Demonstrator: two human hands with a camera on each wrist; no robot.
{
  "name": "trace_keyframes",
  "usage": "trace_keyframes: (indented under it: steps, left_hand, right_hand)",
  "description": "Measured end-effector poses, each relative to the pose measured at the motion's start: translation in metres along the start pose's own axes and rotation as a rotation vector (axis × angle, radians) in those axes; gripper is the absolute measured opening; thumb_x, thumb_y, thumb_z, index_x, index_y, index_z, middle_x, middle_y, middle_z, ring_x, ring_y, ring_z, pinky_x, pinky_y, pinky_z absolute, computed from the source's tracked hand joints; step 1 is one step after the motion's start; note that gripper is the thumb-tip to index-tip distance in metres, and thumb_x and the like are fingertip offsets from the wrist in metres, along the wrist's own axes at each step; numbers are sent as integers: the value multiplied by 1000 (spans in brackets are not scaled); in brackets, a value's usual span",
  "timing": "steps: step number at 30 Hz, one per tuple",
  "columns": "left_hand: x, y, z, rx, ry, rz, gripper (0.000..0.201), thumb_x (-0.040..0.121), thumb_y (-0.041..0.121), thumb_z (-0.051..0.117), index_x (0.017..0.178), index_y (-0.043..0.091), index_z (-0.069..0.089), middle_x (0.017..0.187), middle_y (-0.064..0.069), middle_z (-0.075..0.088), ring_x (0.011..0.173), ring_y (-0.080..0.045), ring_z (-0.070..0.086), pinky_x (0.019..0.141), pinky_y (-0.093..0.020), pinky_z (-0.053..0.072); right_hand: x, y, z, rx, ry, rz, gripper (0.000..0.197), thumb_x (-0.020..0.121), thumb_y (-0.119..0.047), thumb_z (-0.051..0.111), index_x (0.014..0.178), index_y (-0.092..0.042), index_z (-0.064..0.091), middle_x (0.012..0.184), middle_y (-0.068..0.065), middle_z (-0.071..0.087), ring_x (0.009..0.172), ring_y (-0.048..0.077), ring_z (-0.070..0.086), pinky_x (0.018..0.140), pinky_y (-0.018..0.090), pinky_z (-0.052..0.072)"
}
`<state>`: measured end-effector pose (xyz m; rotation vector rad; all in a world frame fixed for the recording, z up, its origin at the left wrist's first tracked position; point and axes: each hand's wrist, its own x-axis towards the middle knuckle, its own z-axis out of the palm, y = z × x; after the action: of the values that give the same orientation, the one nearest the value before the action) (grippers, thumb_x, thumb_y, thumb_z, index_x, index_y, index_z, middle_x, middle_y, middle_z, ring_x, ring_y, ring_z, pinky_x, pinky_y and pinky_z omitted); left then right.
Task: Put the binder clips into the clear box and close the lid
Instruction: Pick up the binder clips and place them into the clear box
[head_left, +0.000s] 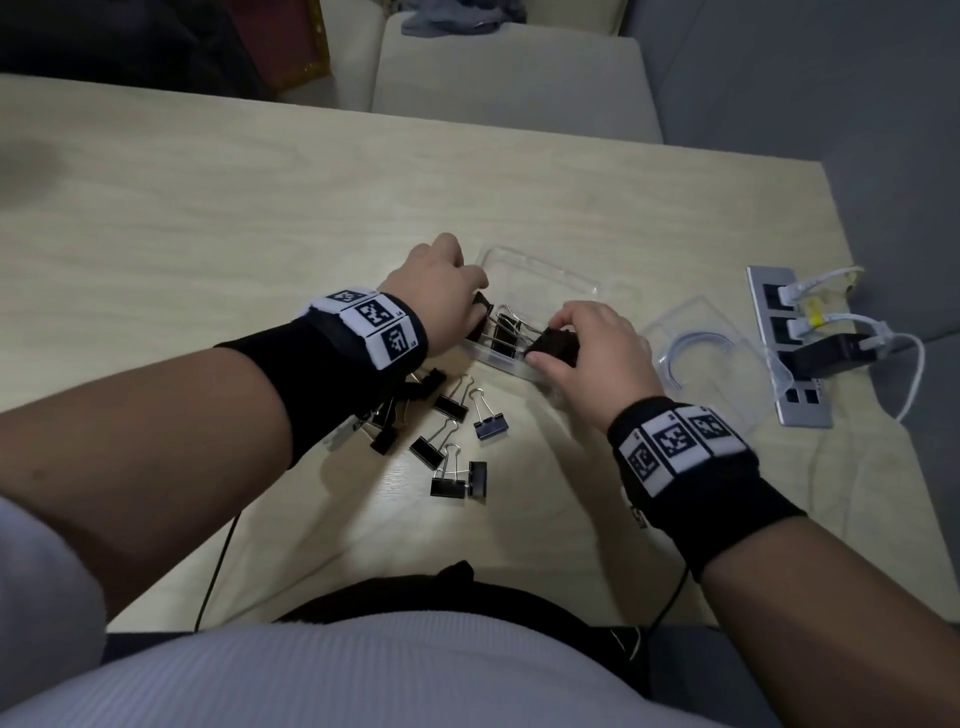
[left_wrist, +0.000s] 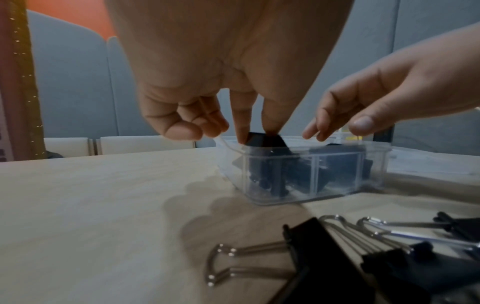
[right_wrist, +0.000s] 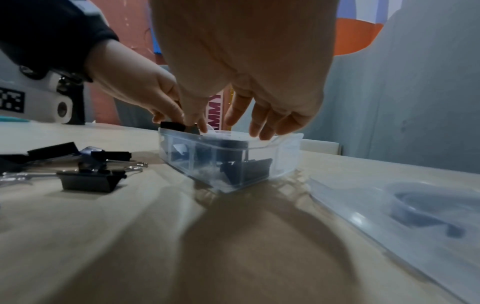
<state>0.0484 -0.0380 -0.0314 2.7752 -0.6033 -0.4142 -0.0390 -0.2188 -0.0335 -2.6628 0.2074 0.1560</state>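
Observation:
The clear box (head_left: 545, 275) stands open on the wooden table with several black binder clips inside, seen through its wall (left_wrist: 311, 174) (right_wrist: 283, 160). My left hand (head_left: 475, 299) (left_wrist: 257, 133) pinches a black clip (left_wrist: 262, 140) at the box's left rim. My right hand (head_left: 550, 343) (left_wrist: 337, 127) (right_wrist: 228, 127) is over the box's near side, thumb and fingers apart and fairly straight, just above a black clip (head_left: 556, 347) that sits in the box. Several loose clips (head_left: 452, 436) (left_wrist: 324, 257) (right_wrist: 88, 181) lie near my left wrist. The clear lid (head_left: 711, 374) (right_wrist: 389, 205) lies flat to the right of the box.
A grey power strip (head_left: 784, 343) with white plugs and cables sits beyond the lid near the table's right edge. A pale chair (head_left: 509, 78) stands at the far side. Thin black cords (head_left: 218, 566) run off the near edge.

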Motion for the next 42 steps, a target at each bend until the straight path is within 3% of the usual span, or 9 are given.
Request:
trace_keyframes:
  steps: [3,7,12,15,17,22,27,36,42]
  left_hand:
    - [-5,-6,-4,-88,22,-9,38,92,38,52,126,22,55,122,-12,48,111,-31,51,95,-42,45]
    - [-19,-23,-10,-183,-18,-42,26,91,30,51,115,19,52,108,-6,52,94,-25,57,85,-35,46]
    - [-50,-43,-7,-11,-133,-20,34,80,33,60,112,24,52,107,-2,52,97,-23,56,78,-33,46]
    - [-69,-46,-1,101,-348,70,72,60,56,76,123,38,45,118,2,44,107,-20,48,87,-38,50]
    - [-76,-46,8,236,-448,112,84,53,56,80,125,47,36,123,4,38,108,-22,44,86,-43,52]
    - [-77,-44,22,198,-330,101,39,76,33,60,112,40,47,116,-2,43,95,-28,51,81,-45,53]
    - [-73,-40,26,97,-377,94,18,82,22,56,99,27,54,101,-2,41,79,-26,55,71,-31,47]
    - [-59,-36,15,-96,-359,93,34,73,15,71,102,27,57,99,1,47,84,-19,53,77,-30,47]
    - [-46,-31,-13,-289,-345,167,35,74,20,77,99,34,58,103,2,61,87,-15,60,83,-33,50]
  right_hand:
    - [-4,-1,0,-65,19,-68,33,84,-34,66,114,-25,56,128,-3,50,119,20,44,99,36,30]
    - [-28,-8,7,-39,74,-273,18,87,-23,60,104,-19,62,109,-1,55,102,17,50,93,36,43]
    - [-58,-20,33,-156,-240,-450,39,86,-42,58,120,-24,56,124,-2,54,114,20,47,99,42,41]
    - [-64,-24,44,-317,-421,-423,63,81,-58,60,136,-32,42,148,-1,35,129,25,34,105,45,34]
    - [-66,-22,49,-334,-414,-412,55,83,-51,60,132,-30,47,149,1,34,127,28,35,103,44,38]
    - [-69,-19,52,-256,-362,-331,34,87,-34,59,118,-21,55,141,7,37,119,30,38,88,43,49]
    - [-70,-19,52,-251,-344,-218,26,82,-24,57,107,-19,53,127,6,38,107,29,38,72,38,49]
    - [-63,-13,50,-130,-287,-157,21,81,-4,51,96,-18,52,112,3,39,99,27,41,75,40,51]
    - [-63,-1,44,70,-204,-148,18,78,-5,61,89,-20,57,103,-3,44,94,20,50,81,30,48]
